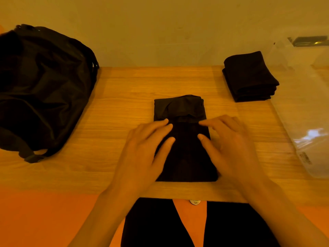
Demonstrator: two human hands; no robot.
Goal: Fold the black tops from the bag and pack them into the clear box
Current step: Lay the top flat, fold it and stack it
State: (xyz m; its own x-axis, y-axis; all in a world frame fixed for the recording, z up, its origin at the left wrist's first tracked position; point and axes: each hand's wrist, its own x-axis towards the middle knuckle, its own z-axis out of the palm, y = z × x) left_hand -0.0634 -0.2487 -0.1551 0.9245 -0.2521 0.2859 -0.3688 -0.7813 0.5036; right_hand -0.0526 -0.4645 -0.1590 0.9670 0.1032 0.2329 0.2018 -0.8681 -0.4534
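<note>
A black top (185, 154), folded into a narrow strip, lies lengthwise in the middle of the wooden table (110, 107). My left hand (142, 152) rests flat on its left side, fingers straight. On the right side my right hand (231, 145) presses down the same way. The strip's far end is bunched and sticks out beyond my fingertips. A black bag (41, 90) slumps at the table's left end. Folded black tops (249, 77) are stacked at the back right. The clear box (302, 111) lies at the right edge.
A pale wall runs behind the table. A dark flat object (309, 41) sits behind the clear box at the far right. Orange floor (44, 220) and my dark trouser legs show below the table's near edge.
</note>
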